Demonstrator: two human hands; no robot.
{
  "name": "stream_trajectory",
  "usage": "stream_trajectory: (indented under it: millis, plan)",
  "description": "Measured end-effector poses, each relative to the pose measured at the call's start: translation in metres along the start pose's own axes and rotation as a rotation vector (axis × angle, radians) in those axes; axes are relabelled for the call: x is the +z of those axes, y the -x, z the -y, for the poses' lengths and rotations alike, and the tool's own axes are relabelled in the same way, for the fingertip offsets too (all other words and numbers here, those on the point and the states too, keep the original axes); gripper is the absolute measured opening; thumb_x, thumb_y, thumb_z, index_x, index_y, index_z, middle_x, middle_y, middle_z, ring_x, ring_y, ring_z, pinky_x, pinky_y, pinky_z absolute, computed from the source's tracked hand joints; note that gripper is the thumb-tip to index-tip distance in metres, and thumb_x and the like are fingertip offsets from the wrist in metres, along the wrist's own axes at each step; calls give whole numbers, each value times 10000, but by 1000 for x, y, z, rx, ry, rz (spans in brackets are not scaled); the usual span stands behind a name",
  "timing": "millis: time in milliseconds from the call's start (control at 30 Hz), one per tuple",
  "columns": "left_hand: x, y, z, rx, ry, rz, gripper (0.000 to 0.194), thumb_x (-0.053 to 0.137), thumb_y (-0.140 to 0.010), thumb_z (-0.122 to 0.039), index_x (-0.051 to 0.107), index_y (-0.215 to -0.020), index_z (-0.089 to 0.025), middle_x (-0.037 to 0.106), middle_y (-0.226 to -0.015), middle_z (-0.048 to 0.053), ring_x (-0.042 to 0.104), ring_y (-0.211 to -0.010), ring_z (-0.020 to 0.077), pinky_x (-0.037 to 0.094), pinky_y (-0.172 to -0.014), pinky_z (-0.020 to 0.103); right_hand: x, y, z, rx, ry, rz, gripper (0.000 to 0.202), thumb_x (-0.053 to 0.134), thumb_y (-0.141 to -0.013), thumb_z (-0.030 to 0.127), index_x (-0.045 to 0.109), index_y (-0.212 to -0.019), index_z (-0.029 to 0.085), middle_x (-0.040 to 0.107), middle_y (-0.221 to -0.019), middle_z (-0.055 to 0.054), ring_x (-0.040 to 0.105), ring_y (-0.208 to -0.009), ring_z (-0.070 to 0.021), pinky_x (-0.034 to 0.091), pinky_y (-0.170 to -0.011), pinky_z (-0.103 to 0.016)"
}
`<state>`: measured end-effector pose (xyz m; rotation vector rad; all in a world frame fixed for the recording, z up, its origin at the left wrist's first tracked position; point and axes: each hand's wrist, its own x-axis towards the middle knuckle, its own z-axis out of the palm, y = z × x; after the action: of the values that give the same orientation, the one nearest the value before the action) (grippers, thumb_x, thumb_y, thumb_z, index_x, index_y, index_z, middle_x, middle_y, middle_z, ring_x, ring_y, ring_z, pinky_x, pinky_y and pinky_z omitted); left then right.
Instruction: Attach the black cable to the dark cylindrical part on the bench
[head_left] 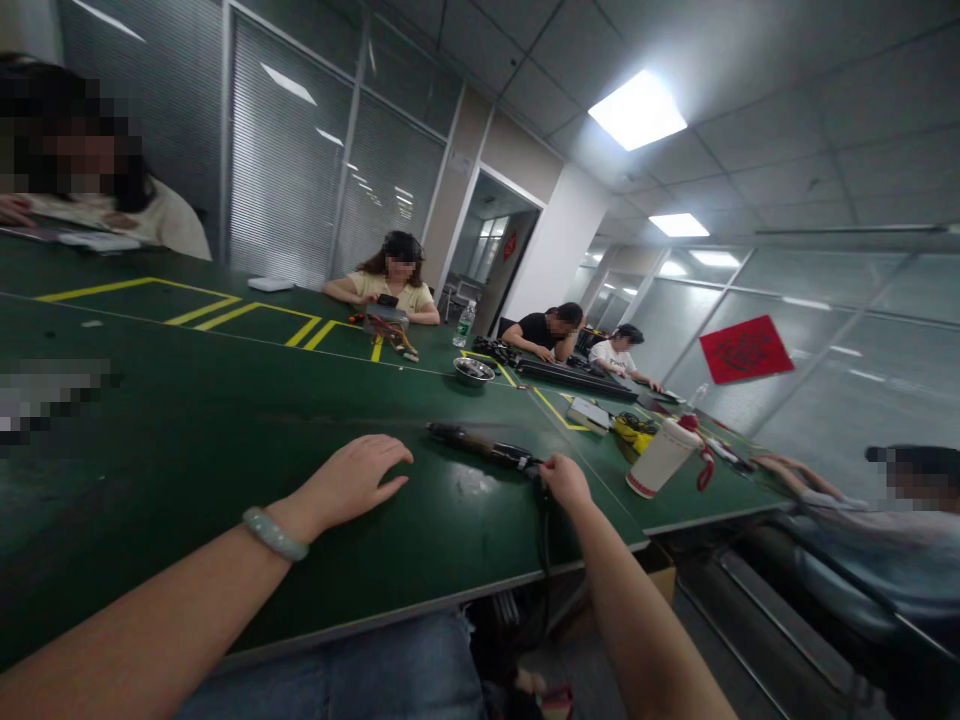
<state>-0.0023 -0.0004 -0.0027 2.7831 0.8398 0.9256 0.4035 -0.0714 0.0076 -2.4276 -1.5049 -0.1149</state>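
Observation:
A black electric screwdriver (pixel 484 447) lies on the green tabletop, its tip toward the left and its tail end toward the right. At that tail end my right hand (pixel 564 482) is closed, with thumb and finger pinching the cable where it joins the tool. The black cable (pixel 545 530) hangs down from there over the table's front edge. My left hand (pixel 367 475) rests on the tabletop left of the screwdriver, holding nothing, thumb and fingers apart. A pale green bangle (pixel 275 535) circles the left wrist.
Beyond the screwdriver stand a metal bowl (pixel 473 372) of small dark parts and a water bottle (pixel 464 325). To the right are a white tumbler (pixel 663 458) with a red strap, a white box (pixel 589 415) and yellow cable (pixel 634 435). Several people sit around the table (pixel 187 400).

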Motion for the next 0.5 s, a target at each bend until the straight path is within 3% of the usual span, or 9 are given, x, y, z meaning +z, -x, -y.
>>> stream_trajectory:
  millis: [133,233,367,500]
  plan:
    - [5,0,1,-17,43,41,244,574,-858,-367,650,-1054,-243,654,-1098,47,584,-1058,210,408,-981,355,-21,10,-86,286,71,-12,283,530,-870,391,707,-859,171,708,-858,-114,662,-848,-245,422,-659,-289]
    - [9,-1,1,-34,63,61,231,572,-858,-346,652,-1047,-240,654,-1074,50,591,-1027,205,414,-955,341,-31,17,-129,428,63,9,332,487,-879,423,730,-881,197,714,-881,-123,672,-891,-266,452,-692,-317]
    - [14,1,2,-40,55,75,221,537,-882,-341,646,-1046,-241,650,-1060,50,598,-993,199,428,-921,333,-34,23,-155,541,42,-28,333,487,-866,416,742,-890,203,712,-960,-149,680,-905,-273,483,-682,-331]
    - [17,3,7,-47,37,113,240,489,-909,-351,637,-1065,-245,645,-1069,48,603,-968,193,445,-883,327,-27,26,-157,566,60,-100,390,447,-876,387,723,-967,128,684,-998,-228,683,-900,-318,498,-644,-360]
